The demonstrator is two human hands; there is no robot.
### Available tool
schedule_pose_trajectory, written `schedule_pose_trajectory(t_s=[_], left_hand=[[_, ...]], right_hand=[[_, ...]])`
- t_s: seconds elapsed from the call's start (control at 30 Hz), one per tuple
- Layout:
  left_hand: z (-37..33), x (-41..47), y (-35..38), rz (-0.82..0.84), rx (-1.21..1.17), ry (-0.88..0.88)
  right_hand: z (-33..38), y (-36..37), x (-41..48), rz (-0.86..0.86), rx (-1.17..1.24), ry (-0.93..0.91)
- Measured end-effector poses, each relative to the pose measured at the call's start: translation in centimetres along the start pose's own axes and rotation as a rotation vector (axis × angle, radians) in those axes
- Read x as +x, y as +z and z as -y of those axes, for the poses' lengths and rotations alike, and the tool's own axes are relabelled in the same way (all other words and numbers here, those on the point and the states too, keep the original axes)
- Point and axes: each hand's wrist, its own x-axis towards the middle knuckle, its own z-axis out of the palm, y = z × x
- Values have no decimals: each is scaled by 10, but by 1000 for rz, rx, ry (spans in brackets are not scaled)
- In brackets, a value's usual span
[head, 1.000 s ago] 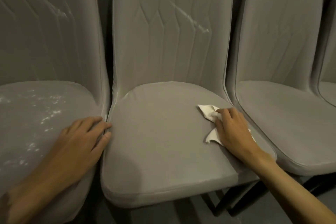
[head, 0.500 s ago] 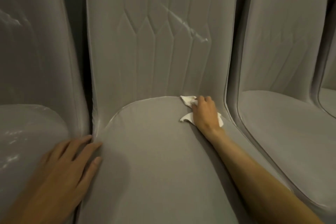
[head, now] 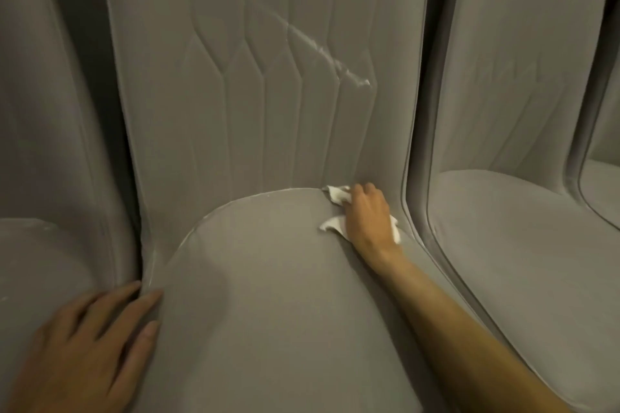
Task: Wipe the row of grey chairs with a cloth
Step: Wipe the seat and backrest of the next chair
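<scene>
Pressing a white cloth (head: 338, 194) into the back right corner of the seat of the middle grey chair (head: 268, 295), right where it meets the backrest, the right hand (head: 369, 216) has its fingers curled over the fabric. The left hand (head: 90, 345) lies flat with fingers straight and spread at the seat's left edge, partly on the left chair (head: 50, 245). A pale streak (head: 328, 54) crosses the backrest.
</scene>
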Motion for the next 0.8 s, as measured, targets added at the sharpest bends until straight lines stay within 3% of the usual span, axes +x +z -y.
schedule_pose_trajectory(t_s=[0.23, 0.4, 0.5, 0.6, 0.67, 0.8], left_hand=[[-4, 0, -2, -67, 9, 48], [-8, 0, -5, -111, 15, 71], [-10, 0, -6, -145, 31, 23], [-10, -1, -6, -123, 32, 10], [-9, -3, -6, -103, 40, 2], [-14, -3, -17, -31, 50, -19]], right_hand=[[-35, -5, -36, -81, 40, -24], [26, 13, 11, -31, 69, 20], [49, 23, 27, 15, 109, -59], [19, 19, 21, 3, 73, -137], [3, 16, 14, -23, 55, -71], [50, 24, 20, 14, 126, -34]])
